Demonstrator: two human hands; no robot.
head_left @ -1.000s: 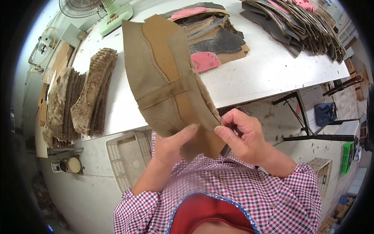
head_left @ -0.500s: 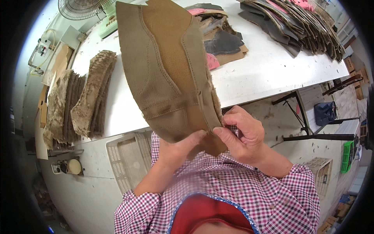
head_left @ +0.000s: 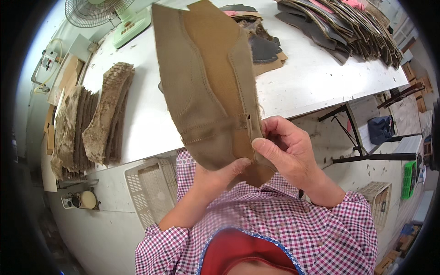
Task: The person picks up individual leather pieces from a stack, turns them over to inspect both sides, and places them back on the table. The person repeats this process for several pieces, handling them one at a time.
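A brown boot upper [head_left: 215, 73], stitched from leather pieces with a tan middle panel and a fleecy edge, is held up before me. Its near end lies between my two hands. My left hand [head_left: 215, 176] grips the lower edge, the thumb on the outer face and the other fingers hidden behind. My right hand [head_left: 286, 151] pinches the right edge beside a short raised seam, thumb in front and fingers curled behind. The upper's far end reaches over the white table [head_left: 298, 91].
Two stacks of fleecy brown pieces, a left stack [head_left: 71, 133] and a nearer stack [head_left: 110, 114], stand on the table's left. A fan [head_left: 98, 9] is behind them. Dark cut pieces [head_left: 339, 27] are piled far right. A plastic crate [head_left: 149, 188] sits below the table edge.
The boot upper has shifted to the right and slightly down in my hands. My right thumb has moved up a little along its edge. Both hands keep hold.
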